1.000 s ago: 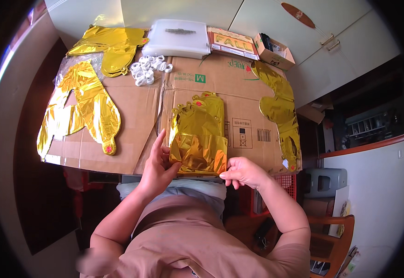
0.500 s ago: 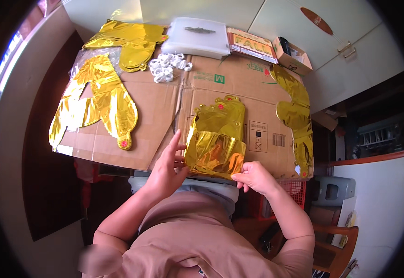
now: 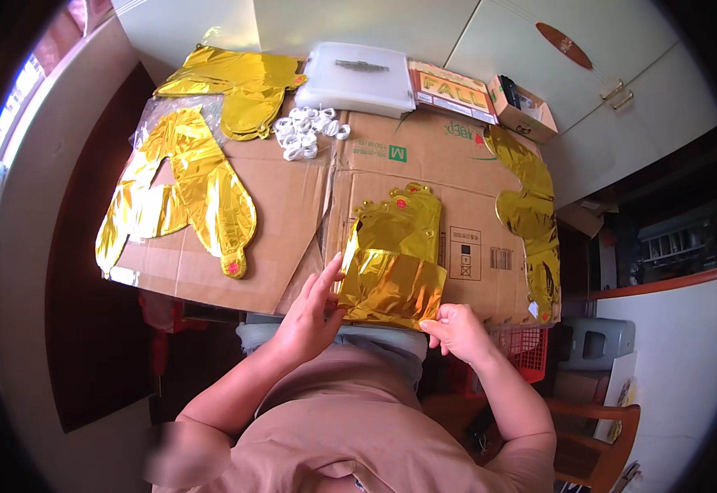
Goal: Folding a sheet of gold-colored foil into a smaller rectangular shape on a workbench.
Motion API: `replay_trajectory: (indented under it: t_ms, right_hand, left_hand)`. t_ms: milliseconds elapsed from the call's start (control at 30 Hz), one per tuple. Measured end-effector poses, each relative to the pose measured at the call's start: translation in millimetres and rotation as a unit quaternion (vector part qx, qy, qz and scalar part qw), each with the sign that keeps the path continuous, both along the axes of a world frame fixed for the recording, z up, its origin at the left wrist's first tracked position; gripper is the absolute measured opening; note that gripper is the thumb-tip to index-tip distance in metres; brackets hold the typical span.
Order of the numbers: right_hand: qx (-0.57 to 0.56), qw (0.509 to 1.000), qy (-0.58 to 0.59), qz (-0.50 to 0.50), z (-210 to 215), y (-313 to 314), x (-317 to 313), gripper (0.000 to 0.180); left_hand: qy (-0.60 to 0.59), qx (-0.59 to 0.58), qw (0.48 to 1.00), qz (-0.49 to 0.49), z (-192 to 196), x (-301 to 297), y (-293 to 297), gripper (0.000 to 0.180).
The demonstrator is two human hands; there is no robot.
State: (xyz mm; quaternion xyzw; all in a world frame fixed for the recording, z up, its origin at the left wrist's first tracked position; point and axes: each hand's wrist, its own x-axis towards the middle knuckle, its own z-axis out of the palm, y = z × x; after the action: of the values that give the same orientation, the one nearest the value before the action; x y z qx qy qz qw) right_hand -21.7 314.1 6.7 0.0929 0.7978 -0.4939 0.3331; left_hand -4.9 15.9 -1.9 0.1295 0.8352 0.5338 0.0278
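Observation:
A gold foil balloon [image 3: 394,286] lies flat on the cardboard in front of me, its near part folded over toward the far end. The far end has a scalloped edge with small red marks. My right hand [image 3: 460,332] pinches the near right corner of the fold between thumb and fingers. Along the balloon's left edge rests my left hand [image 3: 312,319], its fingers stretched out and pointing away from me. The left thumb lies near the balloon's lower left corner; whether it presses on the foil is hard to see.
Flattened cardboard [image 3: 284,185] covers the table. Other gold foil balloons lie at the left [image 3: 188,185], far left [image 3: 243,82] and right edge [image 3: 531,218]. White ribbon rolls [image 3: 305,131], a translucent plastic box [image 3: 357,86], a printed package [image 3: 455,89] and a small carton [image 3: 524,111] line the back.
The whole view has shifted slightly, so the table sits a little lower and further right. My left fingers lie somewhat closer along the balloon's edge; the right hand keeps its pinch on the corner.

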Motion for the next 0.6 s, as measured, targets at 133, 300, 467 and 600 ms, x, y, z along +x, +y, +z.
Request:
replay_trajectory:
  t_ms: [133,300,467,600]
  right_hand:
    - [0.014,1.0,0.012,-0.01,3.4,-5.1,2.1,0.02]
    - [0.0,0.999,0.036,-0.038,4.2,-7.1,7.6,0.02]
    - [0.009,0.997,0.059,-0.054,6.7,-9.0,13.8,0.019]
    - [0.043,0.997,0.06,-0.032,3.9,-8.1,13.3,0.018]
  left_hand:
    - [0.017,-0.014,1.0,0.012,-5.3,-1.9,2.3,0.09]
    - [0.012,-0.016,1.0,0.019,-6.6,-1.7,4.1,0.085]
    - [0.026,-0.023,0.999,0.023,-6.8,-4.4,4.5,0.07]
    - [0.026,-0.02,0.999,0.022,-8.1,-7.3,2.7,0.054]
